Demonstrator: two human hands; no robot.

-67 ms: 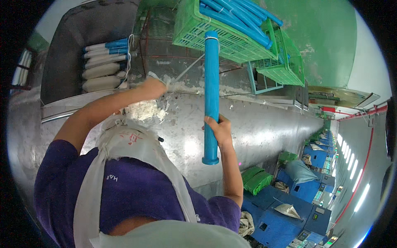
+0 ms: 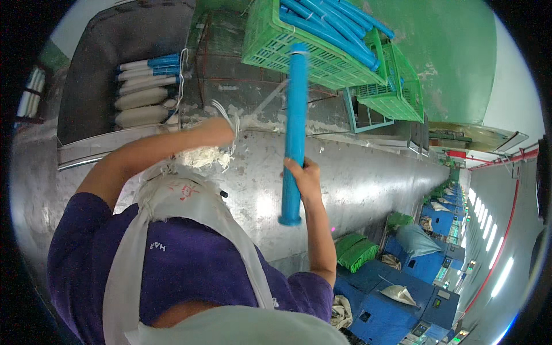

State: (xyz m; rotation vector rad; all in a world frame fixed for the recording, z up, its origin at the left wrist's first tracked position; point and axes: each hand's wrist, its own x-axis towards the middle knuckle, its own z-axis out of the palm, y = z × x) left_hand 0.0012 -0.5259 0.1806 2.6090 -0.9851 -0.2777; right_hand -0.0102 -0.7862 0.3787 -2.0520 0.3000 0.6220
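My right hand (image 2: 303,174) is shut on a long blue plastic tube (image 2: 295,103), gripping it near its lower end. The tube stands upright, and its top reaches the edge of a green plastic crate (image 2: 270,43) filled with several more blue tubes (image 2: 330,26). My left hand (image 2: 218,129) is stretched out to a clump of loose white fibre (image 2: 201,156) on the grey metal surface (image 2: 368,178). Thin white strands hang around its fingers, which are partly hidden. A white cloth pouch (image 2: 172,198) hangs on my purple shirt.
Several bobbins wound with white yarn, with blue ends (image 2: 144,86), lie stacked at the upper left. A second green crate (image 2: 399,95) sits beside the first. Blue machines (image 2: 402,287), green crates (image 2: 356,248) and a red-lined aisle run along the right.
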